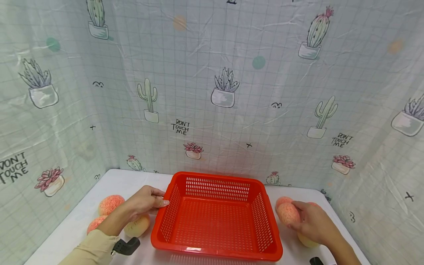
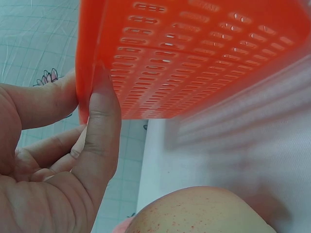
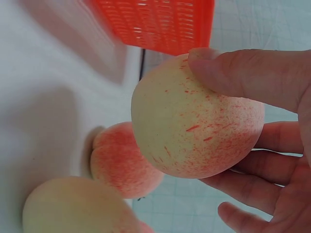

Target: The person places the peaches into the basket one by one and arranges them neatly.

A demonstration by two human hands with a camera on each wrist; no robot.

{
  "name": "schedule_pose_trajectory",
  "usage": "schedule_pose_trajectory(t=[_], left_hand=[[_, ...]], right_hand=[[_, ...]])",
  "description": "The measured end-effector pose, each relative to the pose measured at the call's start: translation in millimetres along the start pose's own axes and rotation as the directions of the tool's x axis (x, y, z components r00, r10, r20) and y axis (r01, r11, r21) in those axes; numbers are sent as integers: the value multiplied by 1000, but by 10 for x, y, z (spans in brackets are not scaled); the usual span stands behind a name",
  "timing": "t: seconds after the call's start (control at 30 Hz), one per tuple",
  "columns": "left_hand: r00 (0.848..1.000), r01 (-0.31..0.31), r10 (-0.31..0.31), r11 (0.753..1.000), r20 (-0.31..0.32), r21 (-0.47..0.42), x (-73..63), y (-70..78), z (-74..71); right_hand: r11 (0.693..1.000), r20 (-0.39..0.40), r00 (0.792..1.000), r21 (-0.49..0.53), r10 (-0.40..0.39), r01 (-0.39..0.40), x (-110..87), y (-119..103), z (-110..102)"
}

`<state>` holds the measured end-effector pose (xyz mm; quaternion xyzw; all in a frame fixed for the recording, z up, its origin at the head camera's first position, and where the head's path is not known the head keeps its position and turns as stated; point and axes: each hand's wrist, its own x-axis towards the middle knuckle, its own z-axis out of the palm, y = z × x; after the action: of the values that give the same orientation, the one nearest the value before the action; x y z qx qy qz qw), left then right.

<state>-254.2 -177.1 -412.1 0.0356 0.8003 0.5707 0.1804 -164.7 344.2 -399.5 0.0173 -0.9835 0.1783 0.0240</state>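
Cream sleeve [image 1: 91, 246] at 8 o'clock from the red basket [image 1: 215, 224] | white table [image 1: 129, 184] under it, cactus sheet [image 1: 212, 48] at 12 | one basket; seven peaches [image 1: 112, 205] showing: three at 9, four at 3 | left hand [image 1: 147, 200] pinches basket edge at 9 | right hand [image 1: 311, 219] holds one of the four at 3
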Motion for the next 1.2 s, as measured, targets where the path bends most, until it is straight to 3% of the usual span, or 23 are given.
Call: schedule_pose_trajectory(t=[0.17,0.4,0.63,1.2], left_hand=[[1000,-1,1,1000,2,-5,17,10,-6],[1000,10,-9,1000,-11,13,25,3,-13],[999,-14,15,1000,35,-14,9,-71,-16],[996,-45,48,998,78,-34,30,-79,-43]], right_hand=[[999,3,999,-14,48,-48,6,-46,-57],[999,-25,999,-28,21,-21,-9,-104,-103],[999,-2,999,-20,35,-35,-15,-157,-136],[998,-62,997,-45,-34,32,15,-253,-185]])
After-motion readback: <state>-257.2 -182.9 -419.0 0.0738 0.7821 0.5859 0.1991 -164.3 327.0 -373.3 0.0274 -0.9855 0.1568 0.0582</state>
